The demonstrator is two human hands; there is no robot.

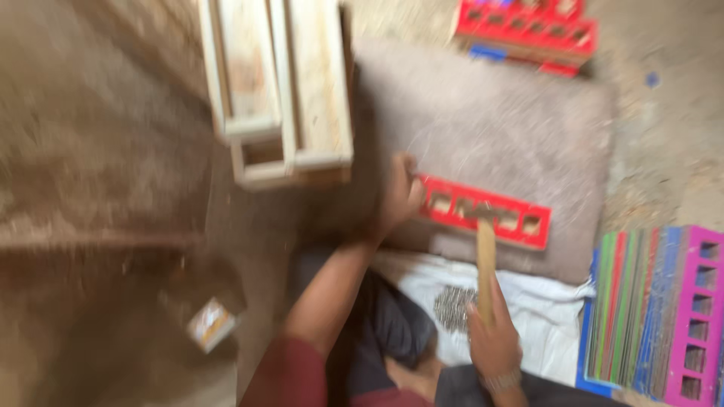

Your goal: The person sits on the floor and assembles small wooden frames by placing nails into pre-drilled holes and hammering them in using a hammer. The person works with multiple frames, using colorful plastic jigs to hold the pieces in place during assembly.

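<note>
A: Left hand [400, 194]?
B: Fingers closed on the end of the flat red wooden strip with square holes [486, 212], pinning it on the grey stone slab [528, 136].
A: Right hand [492, 341]?
B: Wrapped round the pale wooden-handled hammer [486, 260], head over the strip (blurry).

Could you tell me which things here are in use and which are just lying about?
In use: left hand steadying the red slotted strip; right hand gripping the wooden-handled hammer; grey pad underneath.

Lying about: wooden frames, stacked coloured strips, small box, pile of nails.
</note>
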